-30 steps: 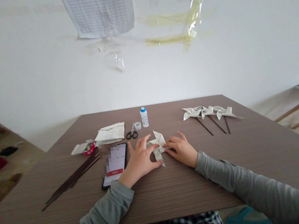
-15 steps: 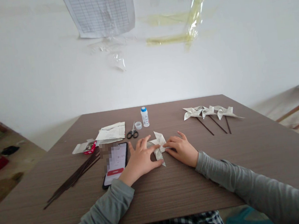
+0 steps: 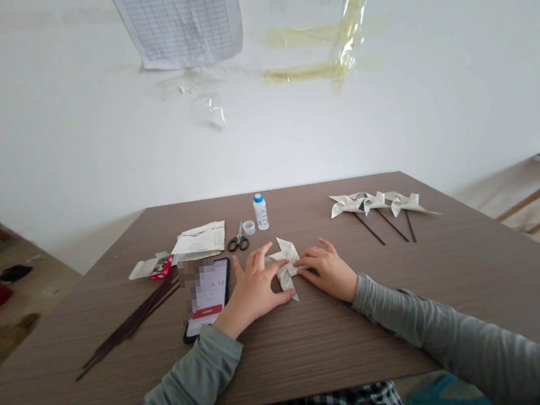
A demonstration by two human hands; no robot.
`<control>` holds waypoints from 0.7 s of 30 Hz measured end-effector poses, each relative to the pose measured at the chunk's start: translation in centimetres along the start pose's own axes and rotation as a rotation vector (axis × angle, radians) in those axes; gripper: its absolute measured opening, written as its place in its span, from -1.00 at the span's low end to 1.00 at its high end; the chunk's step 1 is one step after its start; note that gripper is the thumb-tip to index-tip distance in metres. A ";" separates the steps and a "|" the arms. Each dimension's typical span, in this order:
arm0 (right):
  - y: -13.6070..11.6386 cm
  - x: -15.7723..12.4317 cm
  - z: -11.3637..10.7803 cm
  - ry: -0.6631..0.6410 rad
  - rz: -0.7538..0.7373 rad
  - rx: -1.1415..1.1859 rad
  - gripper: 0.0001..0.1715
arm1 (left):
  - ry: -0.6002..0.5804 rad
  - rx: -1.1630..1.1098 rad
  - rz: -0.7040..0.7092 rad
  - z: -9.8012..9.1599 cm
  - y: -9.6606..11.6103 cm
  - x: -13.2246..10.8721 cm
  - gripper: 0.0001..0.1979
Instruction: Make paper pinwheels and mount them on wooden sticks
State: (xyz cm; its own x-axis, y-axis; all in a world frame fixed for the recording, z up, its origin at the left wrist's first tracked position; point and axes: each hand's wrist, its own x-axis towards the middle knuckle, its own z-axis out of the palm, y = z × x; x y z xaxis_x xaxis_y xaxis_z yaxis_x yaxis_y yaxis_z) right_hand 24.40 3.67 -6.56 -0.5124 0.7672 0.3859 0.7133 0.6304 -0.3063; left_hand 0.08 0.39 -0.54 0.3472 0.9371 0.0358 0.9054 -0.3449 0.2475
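While three mounted pinwheels [image 3: 375, 202] lie done, my left hand [image 3: 251, 287] spreads over a stickless fourth pinwheel [image 3: 285, 250], right hand [image 3: 329, 276] pinching its edge.

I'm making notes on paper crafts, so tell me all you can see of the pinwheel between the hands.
The pinwheel looks folded from pale printed paper, with pointed blades around a creased middle. It lies roughly flat on the brown table, no stick showing. The left hand, fingers spread, touches it and partly covers one side; the fingertips of the right hand touch the opposite side, hiding part of it.
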 end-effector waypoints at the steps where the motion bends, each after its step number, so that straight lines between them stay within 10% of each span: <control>1: 0.0 0.0 0.0 0.005 -0.001 -0.001 -0.74 | -0.006 0.003 0.002 0.0 0.0 0.0 -0.31; 21: 0.1 0.0 0.1 0.004 -0.008 -0.016 -0.73 | -0.081 0.027 -0.018 0.0 -0.1 0.1 -0.34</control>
State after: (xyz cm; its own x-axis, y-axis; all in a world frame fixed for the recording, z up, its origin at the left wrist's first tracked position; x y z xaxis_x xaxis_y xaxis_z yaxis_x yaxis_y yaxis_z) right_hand 24.44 3.70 -6.70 -0.5161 0.7618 0.3915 0.7168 0.6344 -0.2895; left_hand 0.02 0.51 -0.55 0.3488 0.9360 -0.0467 0.9174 -0.3308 0.2211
